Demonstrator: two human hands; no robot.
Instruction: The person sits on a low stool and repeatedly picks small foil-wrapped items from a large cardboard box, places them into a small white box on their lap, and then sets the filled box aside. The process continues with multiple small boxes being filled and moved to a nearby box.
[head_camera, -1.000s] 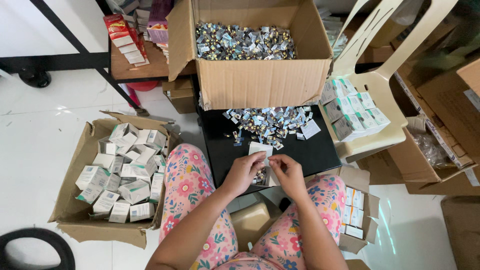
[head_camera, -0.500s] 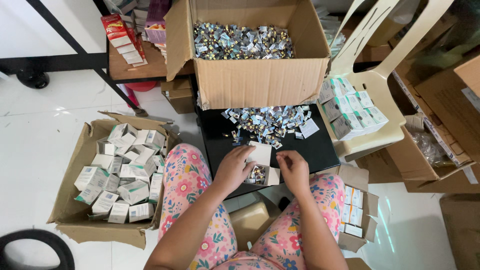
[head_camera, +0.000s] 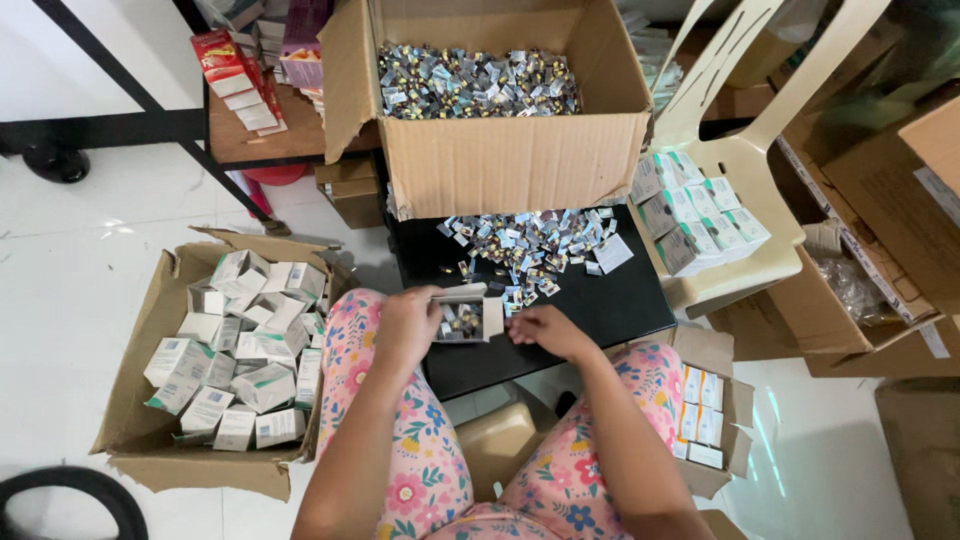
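White small open carton (head_camera: 468, 316), filled with tiny foil packets, above front edge of black tabletop (head_camera: 610, 310) | left hand (head_camera: 405, 325) fingers wrapped on carton's left side | right hand (head_camera: 545, 328) beside its flap, fingers curled, grip unclear | loose silvery foil packets (head_camera: 525, 245) heaped just behind | large brown cardboard box (head_camera: 500, 110) beyond.

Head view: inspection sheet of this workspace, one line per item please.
Surface: black tabletop over the person's lap.
Job's things: small open carton holding small foil packets; loose foil packets heaped on the tabletop.
Clutter: big cardboard box of foil packets; floor box of white cartons; cartons on a plastic chair.
Grippers: left hand holds the carton; right hand beside it, bare.
Cables: nothing seen.
Surroundings: white tiled floor, more cardboard boxes at right.
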